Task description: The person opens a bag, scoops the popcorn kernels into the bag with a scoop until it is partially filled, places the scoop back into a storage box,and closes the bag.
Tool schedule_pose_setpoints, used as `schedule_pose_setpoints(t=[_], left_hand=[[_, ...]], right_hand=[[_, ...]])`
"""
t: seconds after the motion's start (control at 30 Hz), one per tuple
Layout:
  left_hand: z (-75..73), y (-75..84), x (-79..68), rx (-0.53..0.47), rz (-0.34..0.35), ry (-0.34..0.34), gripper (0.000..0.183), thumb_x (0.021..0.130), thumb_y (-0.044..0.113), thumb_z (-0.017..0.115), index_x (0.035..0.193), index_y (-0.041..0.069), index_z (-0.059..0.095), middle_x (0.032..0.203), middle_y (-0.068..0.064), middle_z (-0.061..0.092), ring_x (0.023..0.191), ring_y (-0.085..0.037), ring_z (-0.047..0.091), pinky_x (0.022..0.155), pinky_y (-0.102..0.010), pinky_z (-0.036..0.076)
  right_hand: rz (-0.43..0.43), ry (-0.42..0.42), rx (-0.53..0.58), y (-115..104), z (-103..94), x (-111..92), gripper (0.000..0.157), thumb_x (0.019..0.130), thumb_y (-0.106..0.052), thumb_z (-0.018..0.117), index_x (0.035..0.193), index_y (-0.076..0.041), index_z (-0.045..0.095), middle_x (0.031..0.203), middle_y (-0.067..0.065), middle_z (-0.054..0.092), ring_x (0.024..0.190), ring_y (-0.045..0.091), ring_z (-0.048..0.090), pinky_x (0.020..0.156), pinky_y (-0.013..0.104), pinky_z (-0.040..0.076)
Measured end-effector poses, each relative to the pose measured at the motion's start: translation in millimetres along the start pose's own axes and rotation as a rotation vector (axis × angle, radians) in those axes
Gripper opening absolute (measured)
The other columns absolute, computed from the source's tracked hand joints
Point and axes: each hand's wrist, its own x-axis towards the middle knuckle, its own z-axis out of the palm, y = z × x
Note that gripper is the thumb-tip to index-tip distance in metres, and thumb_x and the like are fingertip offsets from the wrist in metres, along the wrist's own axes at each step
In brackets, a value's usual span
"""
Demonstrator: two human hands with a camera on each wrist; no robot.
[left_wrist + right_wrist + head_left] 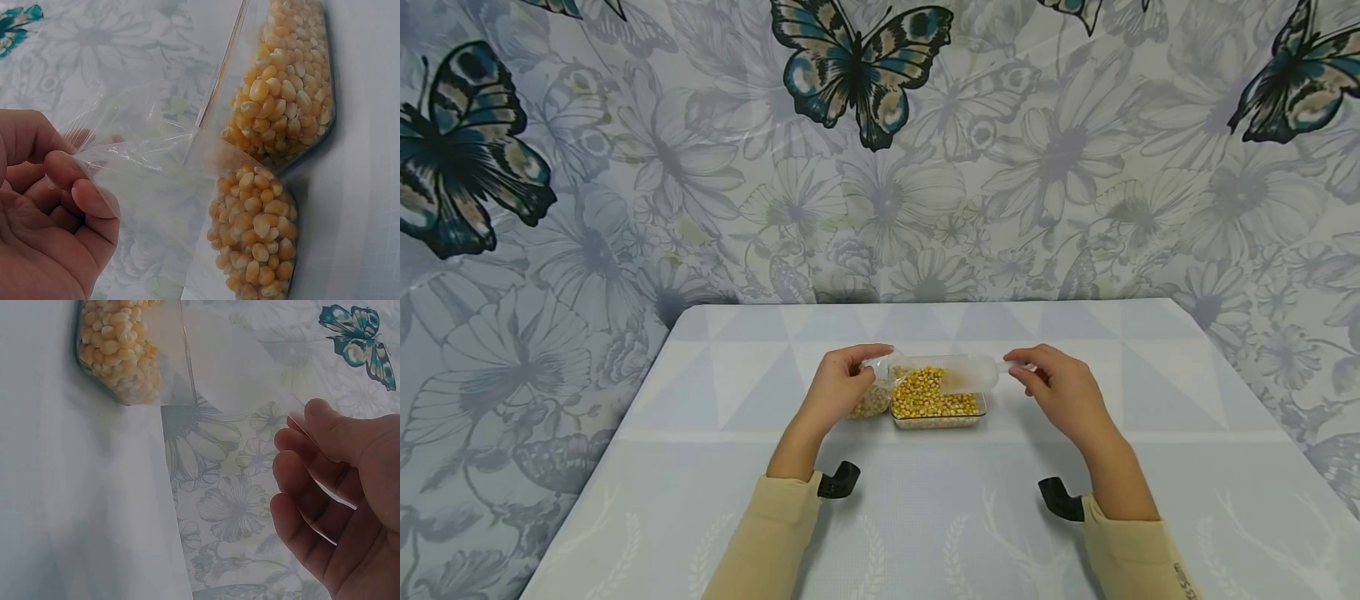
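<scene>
My left hand (837, 390) pinches the gathered top of a clear plastic bag (156, 156). Corn kernels (256, 240) fill the bag's lower part, which rests on the table. Against the bag stands a clear rectangular container (938, 423), heaped with yellow kernels (925, 396). Over the container's far side lies a translucent white scoop-like piece (972, 372), its wide end toward the bag. Between thumb and index finger, my right hand (1066, 393) holds its narrow end, the other fingers loosely bent. The piece's exact shape is blurred in the right wrist view.
A pale table (925, 508) with a geometric pattern lies under everything. Behind it hangs a backdrop (925, 217) printed with flowers and butterflies. A black wrist mount (838, 481) projects from the left sleeve, and another black mount (1060, 499) from the right.
</scene>
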Motion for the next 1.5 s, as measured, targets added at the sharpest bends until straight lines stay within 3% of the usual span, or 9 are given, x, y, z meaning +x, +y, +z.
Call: schedule_pose_setpoints(t=[0.63,0.87,1.07,1.23,1.5], left_hand=[[0.4,-1.1,0.3,-0.013,0.01,-0.014,0.044,0.095,0.002,0.048,0.128,0.02,0.07,0.128,-0.014,0.067,0.044,-0.013,0.025,0.041,-0.024,0.026],[0.9,-0.9,-0.2,-0.003,0.014,-0.004,0.043,0.095,0.003,0.048,0.129,0.018,0.07,0.13,-0.007,0.067,0.045,-0.014,0.026,0.042,-0.024,0.026],[0.6,-0.9,-0.5,-0.011,0.011,-0.005,0.043,0.095,0.003,0.048,0.127,0.022,0.071,0.129,-0.008,0.067,0.044,-0.014,0.025,0.042,-0.024,0.025],[0.2,-1.5,0.0,-0.012,0.011,-0.015,0.043,0.096,0.003,0.048,0.129,0.021,0.07,0.129,-0.013,0.067,0.044,-0.014,0.025,0.042,-0.025,0.025],[-0.1,-1.1,-0.4,-0.008,0.009,-0.012,0.043,0.096,0.003,0.048,0.128,0.021,0.07,0.13,-0.011,0.067,0.044,-0.013,0.025,0.042,-0.025,0.025]], right_hand=[[-0.028,-0.043,-0.003,-5.9,12.7,-0.9,0.021,0.09,-0.019,0.073,0.111,-0.018,0.075,0.078,-0.007,0.063,0.059,0.003,0.05,0.052,0.023,0.041],[-0.053,-0.048,-0.005,-8.9,17.8,-1.0,0.019,0.09,-0.018,0.072,0.11,-0.017,0.075,0.073,-0.008,0.059,0.058,0.001,0.047,0.053,0.023,0.039],[-0.038,-0.094,-0.027,-8.9,25.4,-1.0,0.022,0.09,-0.02,0.072,0.113,-0.018,0.075,0.076,-0.008,0.062,0.06,0.001,0.05,0.054,0.024,0.041],[-0.02,-0.117,-0.041,-8.0,29.2,-1.6,0.024,0.091,-0.02,0.072,0.114,-0.018,0.074,0.077,-0.008,0.063,0.061,0.002,0.05,0.055,0.024,0.041],[0.011,-0.145,-0.032,-8.0,29.7,-2.3,0.024,0.092,-0.021,0.07,0.116,-0.017,0.073,0.077,-0.005,0.064,0.059,0.004,0.05,0.053,0.025,0.04]])
